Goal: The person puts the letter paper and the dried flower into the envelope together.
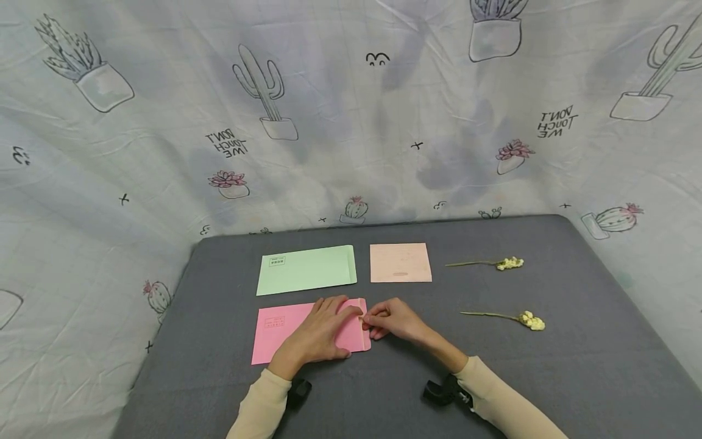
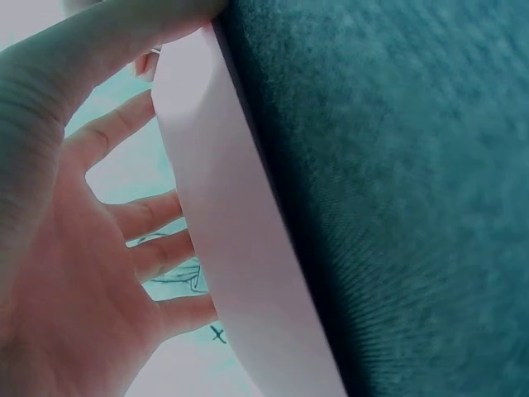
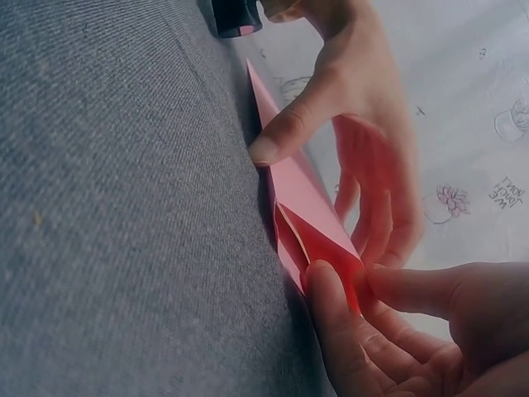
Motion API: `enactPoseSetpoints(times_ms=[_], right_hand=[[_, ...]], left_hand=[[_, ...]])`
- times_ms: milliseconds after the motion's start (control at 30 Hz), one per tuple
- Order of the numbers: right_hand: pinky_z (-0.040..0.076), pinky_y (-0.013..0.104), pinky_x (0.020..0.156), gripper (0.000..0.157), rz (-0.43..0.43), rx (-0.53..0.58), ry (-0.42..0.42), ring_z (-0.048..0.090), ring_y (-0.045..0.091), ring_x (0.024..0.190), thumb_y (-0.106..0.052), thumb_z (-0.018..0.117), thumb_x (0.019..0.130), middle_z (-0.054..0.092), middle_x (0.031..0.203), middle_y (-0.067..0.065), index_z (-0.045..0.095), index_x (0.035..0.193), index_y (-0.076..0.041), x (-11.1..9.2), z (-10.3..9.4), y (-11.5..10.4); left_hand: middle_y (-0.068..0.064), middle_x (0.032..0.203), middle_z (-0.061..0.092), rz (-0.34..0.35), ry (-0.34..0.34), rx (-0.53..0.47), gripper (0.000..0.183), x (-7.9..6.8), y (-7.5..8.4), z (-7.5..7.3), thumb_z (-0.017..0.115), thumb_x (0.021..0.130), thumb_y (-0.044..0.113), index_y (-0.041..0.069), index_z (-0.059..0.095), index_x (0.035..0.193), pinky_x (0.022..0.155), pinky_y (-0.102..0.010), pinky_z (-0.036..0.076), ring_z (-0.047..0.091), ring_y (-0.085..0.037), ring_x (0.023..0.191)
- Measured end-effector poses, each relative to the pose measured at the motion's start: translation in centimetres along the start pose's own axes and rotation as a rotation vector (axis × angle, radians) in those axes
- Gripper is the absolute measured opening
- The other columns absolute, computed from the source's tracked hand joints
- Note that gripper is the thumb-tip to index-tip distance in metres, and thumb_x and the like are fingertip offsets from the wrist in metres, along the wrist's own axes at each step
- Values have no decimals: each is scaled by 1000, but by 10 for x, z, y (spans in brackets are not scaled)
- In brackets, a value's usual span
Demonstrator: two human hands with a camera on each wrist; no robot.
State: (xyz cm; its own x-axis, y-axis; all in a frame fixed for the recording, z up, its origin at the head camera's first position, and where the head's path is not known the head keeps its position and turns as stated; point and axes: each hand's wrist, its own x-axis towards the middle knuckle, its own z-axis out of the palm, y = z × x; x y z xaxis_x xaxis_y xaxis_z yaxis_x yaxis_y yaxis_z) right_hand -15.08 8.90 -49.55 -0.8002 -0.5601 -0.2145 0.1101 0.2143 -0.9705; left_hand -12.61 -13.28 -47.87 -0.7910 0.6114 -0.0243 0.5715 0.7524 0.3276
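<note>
A pink envelope (image 1: 282,326) lies on the table with its mouth toward the right. My left hand (image 1: 323,329) spans it from above, thumb on the near edge and fingers spread to the far edge. The left wrist view shows the same hand (image 2: 91,248) holding the envelope (image 2: 223,198) across its width. At the flap end, my right hand (image 1: 395,320) pinches the envelope with thumb and fingers. In the right wrist view the mouth gapes, with a thin pale edge inside, and the right thumb (image 3: 331,306) sits at the opening.
Behind the pink envelope lie a green envelope (image 1: 307,271) and, to its right, a peach envelope (image 1: 400,263). Two stems with pale yellow flowers, one farther back (image 1: 510,263) and one nearer (image 1: 531,321), lie on the right of the grey table (image 1: 576,378). A cactus-print cloth (image 1: 351,122) hangs behind.
</note>
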Motion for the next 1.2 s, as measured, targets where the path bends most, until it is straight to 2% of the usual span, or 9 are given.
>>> enactPoseSetpoints(times_ms=[267, 533, 700, 900, 1100, 1200], right_hand=[[58, 28, 62, 19, -7, -11, 4, 68, 12, 64, -9, 62, 96, 71, 79, 14, 69, 96, 9, 3, 4, -3], [59, 32, 64, 20, -41, -69, 25, 67, 16, 67, -9, 62, 96, 71, 85, 19, 69, 99, 10, -5, -6, -8], [58, 30, 63, 17, -97, -244, 119, 68, 21, 71, -9, 64, 94, 71, 87, 16, 70, 99, 6, -20, -24, -15], [54, 26, 60, 15, -124, -437, 249, 68, 24, 71, -10, 67, 92, 72, 91, 10, 72, 102, 1, -42, -56, -17], [55, 31, 70, 16, -141, -591, 373, 68, 22, 83, -9, 69, 90, 73, 95, 6, 73, 104, -2, -67, -87, -11], [56, 35, 74, 18, -124, -619, 427, 69, 25, 88, -8, 70, 89, 72, 98, 8, 72, 106, -1, -83, -101, -8]], left_hand=[[-11, 139, 46, 16, 18, 16, 74, 0, 0, -1, 86, 69, 37, 25, 52, 134, 112, -51, 28, 38, -26, 132], [-11, 141, 45, 4, 14, 7, 76, 1, 1, -1, 86, 69, 37, 24, 51, 135, 113, -54, 26, 38, -28, 133], [-11, 141, 45, -1, 16, 7, 76, 2, 1, -1, 86, 69, 37, 25, 51, 135, 113, -55, 26, 38, -28, 133], [-11, 139, 46, 10, 24, 5, 75, 1, 1, 0, 86, 69, 37, 25, 51, 134, 112, -54, 27, 40, -28, 132], [-11, 138, 47, 19, 38, 7, 74, 0, -1, 2, 87, 68, 35, 25, 52, 132, 111, -52, 28, 41, -27, 130], [-10, 137, 47, 19, 40, 5, 74, -1, -1, 2, 87, 67, 35, 26, 52, 132, 111, -51, 28, 41, -27, 130]])
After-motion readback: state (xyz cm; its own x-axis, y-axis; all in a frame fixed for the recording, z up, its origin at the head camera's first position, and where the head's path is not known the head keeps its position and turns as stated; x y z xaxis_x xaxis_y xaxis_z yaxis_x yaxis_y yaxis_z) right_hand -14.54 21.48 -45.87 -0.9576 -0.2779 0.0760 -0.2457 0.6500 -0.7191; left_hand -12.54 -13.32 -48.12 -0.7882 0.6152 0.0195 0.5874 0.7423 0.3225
